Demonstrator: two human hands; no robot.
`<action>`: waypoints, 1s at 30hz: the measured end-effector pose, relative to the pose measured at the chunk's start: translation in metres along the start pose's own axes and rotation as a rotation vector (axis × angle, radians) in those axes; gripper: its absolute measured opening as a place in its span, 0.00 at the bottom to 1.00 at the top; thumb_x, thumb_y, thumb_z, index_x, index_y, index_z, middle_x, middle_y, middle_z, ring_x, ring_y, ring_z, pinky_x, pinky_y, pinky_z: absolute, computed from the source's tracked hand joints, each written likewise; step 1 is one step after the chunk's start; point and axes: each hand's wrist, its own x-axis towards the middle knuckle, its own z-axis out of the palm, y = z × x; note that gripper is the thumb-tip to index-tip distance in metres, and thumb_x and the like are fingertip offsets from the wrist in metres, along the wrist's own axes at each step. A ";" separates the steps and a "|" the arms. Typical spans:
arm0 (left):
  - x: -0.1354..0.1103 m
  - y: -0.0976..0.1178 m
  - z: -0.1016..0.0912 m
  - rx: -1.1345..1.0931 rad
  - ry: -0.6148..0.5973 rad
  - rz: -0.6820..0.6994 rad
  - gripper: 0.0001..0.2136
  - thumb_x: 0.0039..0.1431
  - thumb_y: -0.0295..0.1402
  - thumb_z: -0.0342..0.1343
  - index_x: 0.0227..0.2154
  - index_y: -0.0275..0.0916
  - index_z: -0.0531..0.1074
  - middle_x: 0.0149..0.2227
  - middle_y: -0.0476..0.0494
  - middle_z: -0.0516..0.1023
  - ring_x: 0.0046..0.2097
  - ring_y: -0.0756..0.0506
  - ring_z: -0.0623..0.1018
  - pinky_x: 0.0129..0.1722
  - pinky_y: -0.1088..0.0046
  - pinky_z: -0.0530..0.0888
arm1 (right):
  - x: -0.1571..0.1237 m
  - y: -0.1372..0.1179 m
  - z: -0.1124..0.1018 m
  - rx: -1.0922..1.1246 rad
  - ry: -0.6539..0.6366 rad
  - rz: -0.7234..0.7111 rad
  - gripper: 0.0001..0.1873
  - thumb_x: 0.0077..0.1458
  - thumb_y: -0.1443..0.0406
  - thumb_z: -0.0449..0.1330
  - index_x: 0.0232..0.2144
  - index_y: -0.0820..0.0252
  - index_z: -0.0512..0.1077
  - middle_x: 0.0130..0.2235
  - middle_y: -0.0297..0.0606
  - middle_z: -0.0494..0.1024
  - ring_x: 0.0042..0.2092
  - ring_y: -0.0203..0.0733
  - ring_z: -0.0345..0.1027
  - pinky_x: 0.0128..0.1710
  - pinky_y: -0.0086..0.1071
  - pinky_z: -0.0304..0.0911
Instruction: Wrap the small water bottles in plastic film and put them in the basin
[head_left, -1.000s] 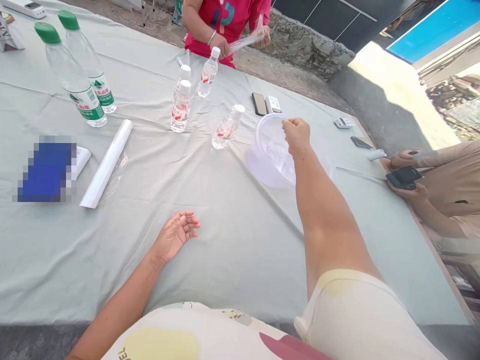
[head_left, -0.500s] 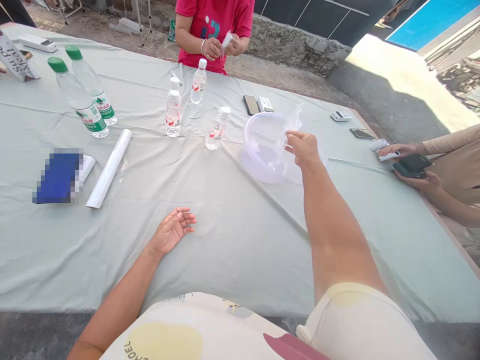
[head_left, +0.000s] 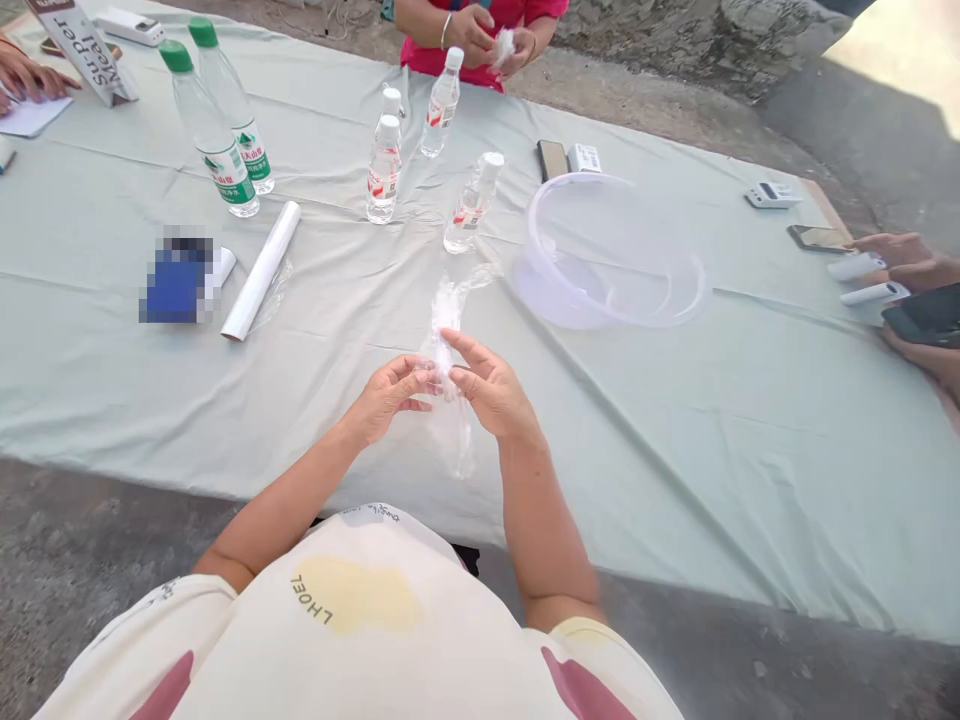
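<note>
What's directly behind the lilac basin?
Just beyond the basin lie a dark phone and a white device. The basin's far rim seems to cover the device's near edge, so that can't be seen.

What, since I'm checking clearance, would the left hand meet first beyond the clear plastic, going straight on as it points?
Probably the right hand, just across the clear plastic, though depth is unclear.

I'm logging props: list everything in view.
Film: 1, clear, between hands
Basin: 1, lilac, right
White-capped bottles: 4, clear, centre
Green-capped bottles: 2, clear, left
Roll: 1, white, left
Blurred item: 1, blue, left
Sign: 1, white, left
Devices: 3+, white, far
Phones: 2+, dark, far
Cylinders: 2, white, right
Paper: 1, white, left
Co-workers: 3, one pink-clad, edges
Tablecloth: 1, greenish, throughout
Shirt: 1, cream, bottom
Left hand, right hand: 1 each, at film
</note>
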 end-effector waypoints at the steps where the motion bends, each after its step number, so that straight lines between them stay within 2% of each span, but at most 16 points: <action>1: -0.002 0.000 -0.001 0.008 0.033 -0.007 0.16 0.51 0.45 0.68 0.35 0.39 0.75 0.41 0.42 0.80 0.42 0.44 0.79 0.41 0.68 0.74 | -0.002 0.009 0.005 -0.001 0.037 -0.010 0.28 0.47 0.56 0.71 0.52 0.47 0.75 0.63 0.38 0.69 0.41 0.38 0.73 0.34 0.33 0.70; 3: -0.008 -0.002 -0.008 0.008 0.122 0.003 0.17 0.48 0.44 0.70 0.28 0.38 0.71 0.34 0.46 0.79 0.36 0.48 0.79 0.36 0.72 0.73 | -0.007 0.023 0.011 0.004 0.123 -0.008 0.28 0.44 0.57 0.71 0.50 0.49 0.75 0.59 0.39 0.72 0.38 0.36 0.71 0.35 0.33 0.69; 6: -0.020 -0.004 -0.022 0.007 0.220 0.004 0.19 0.45 0.46 0.70 0.27 0.38 0.69 0.31 0.50 0.77 0.27 0.52 0.76 0.27 0.76 0.70 | -0.018 0.034 0.009 0.025 0.211 0.042 0.25 0.42 0.58 0.71 0.45 0.51 0.76 0.52 0.37 0.76 0.34 0.33 0.68 0.34 0.32 0.66; 8: -0.027 -0.003 -0.034 0.042 0.275 0.002 0.19 0.45 0.46 0.70 0.26 0.39 0.68 0.30 0.52 0.76 0.22 0.55 0.71 0.20 0.79 0.65 | -0.025 0.038 0.001 0.036 0.264 0.073 0.21 0.40 0.60 0.71 0.41 0.52 0.77 0.47 0.35 0.77 0.35 0.33 0.67 0.33 0.30 0.64; 11: -0.035 -0.001 -0.054 0.047 0.405 0.029 0.17 0.45 0.42 0.69 0.26 0.39 0.67 0.26 0.54 0.74 0.18 0.57 0.66 0.17 0.81 0.61 | -0.035 0.043 -0.018 0.072 0.382 0.087 0.17 0.38 0.62 0.70 0.35 0.54 0.77 0.41 0.33 0.76 0.35 0.32 0.66 0.32 0.28 0.62; 14: -0.040 0.000 -0.074 0.035 0.560 0.031 0.16 0.47 0.39 0.67 0.27 0.40 0.65 0.23 0.56 0.71 0.16 0.58 0.64 0.15 0.81 0.59 | -0.042 0.049 -0.038 0.109 0.582 0.056 0.16 0.36 0.62 0.69 0.32 0.55 0.75 0.37 0.31 0.74 0.34 0.31 0.66 0.32 0.27 0.61; 16: -0.046 0.002 -0.085 0.085 0.594 -0.024 0.15 0.49 0.39 0.66 0.28 0.40 0.64 0.24 0.54 0.72 0.16 0.57 0.66 0.14 0.81 0.58 | -0.046 0.053 -0.046 0.090 0.714 0.052 0.16 0.38 0.61 0.67 0.33 0.55 0.74 0.38 0.32 0.74 0.34 0.31 0.67 0.33 0.27 0.62; 18: -0.055 0.005 -0.092 0.208 0.580 -0.096 0.14 0.53 0.41 0.63 0.34 0.40 0.66 0.30 0.50 0.76 0.19 0.54 0.71 0.15 0.80 0.61 | -0.049 0.058 -0.044 0.005 0.739 0.091 0.17 0.42 0.56 0.66 0.36 0.55 0.74 0.40 0.34 0.76 0.35 0.32 0.69 0.34 0.28 0.63; 20: -0.066 0.010 -0.095 0.447 0.608 -0.092 0.19 0.55 0.42 0.62 0.46 0.40 0.67 0.40 0.43 0.78 0.27 0.50 0.77 0.20 0.78 0.68 | -0.051 0.063 -0.034 -0.128 0.638 0.155 0.20 0.49 0.51 0.63 0.41 0.55 0.73 0.43 0.36 0.77 0.38 0.36 0.72 0.36 0.31 0.65; 22: -0.077 0.016 -0.092 0.788 0.712 0.048 0.26 0.55 0.40 0.61 0.56 0.42 0.64 0.53 0.37 0.75 0.40 0.45 0.80 0.30 0.72 0.76 | -0.050 0.068 -0.019 -0.248 0.513 0.205 0.24 0.54 0.47 0.59 0.45 0.55 0.72 0.46 0.39 0.78 0.40 0.39 0.74 0.39 0.34 0.66; 24: -0.082 0.023 -0.086 1.129 0.787 0.289 0.26 0.58 0.36 0.59 0.59 0.42 0.64 0.60 0.34 0.69 0.54 0.40 0.76 0.45 0.64 0.77 | -0.046 0.073 -0.002 -0.359 0.433 0.220 0.25 0.58 0.48 0.54 0.50 0.56 0.70 0.47 0.40 0.79 0.42 0.41 0.74 0.44 0.38 0.66; 25: -0.082 0.025 -0.082 1.266 0.765 0.407 0.23 0.60 0.34 0.56 0.58 0.41 0.66 0.61 0.34 0.69 0.58 0.39 0.74 0.52 0.61 0.74 | -0.043 0.075 0.006 -0.426 0.411 0.212 0.24 0.59 0.50 0.53 0.52 0.56 0.69 0.48 0.41 0.79 0.42 0.42 0.74 0.46 0.40 0.66; 27: -0.073 0.026 -0.072 1.467 0.565 0.557 0.18 0.65 0.28 0.47 0.56 0.41 0.70 0.59 0.37 0.73 0.61 0.41 0.71 0.59 0.59 0.69 | -0.036 0.078 0.021 -0.568 0.385 0.183 0.24 0.59 0.55 0.53 0.55 0.56 0.67 0.48 0.41 0.78 0.42 0.43 0.73 0.48 0.43 0.65; 28: -0.065 0.024 -0.067 1.543 0.410 0.569 0.19 0.66 0.26 0.43 0.55 0.42 0.71 0.57 0.38 0.75 0.61 0.42 0.72 0.61 0.60 0.68 | -0.033 0.079 0.027 -0.627 0.377 0.171 0.25 0.58 0.57 0.54 0.57 0.57 0.66 0.48 0.42 0.78 0.42 0.44 0.72 0.48 0.43 0.65; 30: -0.046 0.016 -0.060 1.675 0.109 0.479 0.22 0.65 0.23 0.42 0.57 0.42 0.71 0.59 0.39 0.74 0.64 0.43 0.70 0.63 0.59 0.66 | -0.028 0.081 0.037 -0.693 0.358 0.146 0.28 0.55 0.58 0.57 0.58 0.58 0.65 0.47 0.42 0.77 0.43 0.46 0.71 0.48 0.44 0.65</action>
